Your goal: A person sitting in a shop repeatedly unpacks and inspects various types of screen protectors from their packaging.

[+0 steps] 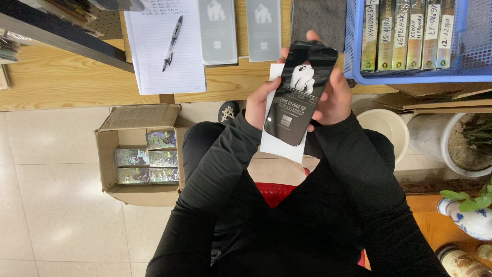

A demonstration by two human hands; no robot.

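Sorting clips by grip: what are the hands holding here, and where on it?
Both hands, left and right, hold a black glass sheet with a white card behind it, gripped along its long side edges.

Bright, even light all over; a soft shine on the floor [56, 215] (left of the hands), nothing blurry.

Black glossy screen-protector sleeve [301, 92] (tilted) over a white card [279, 141].
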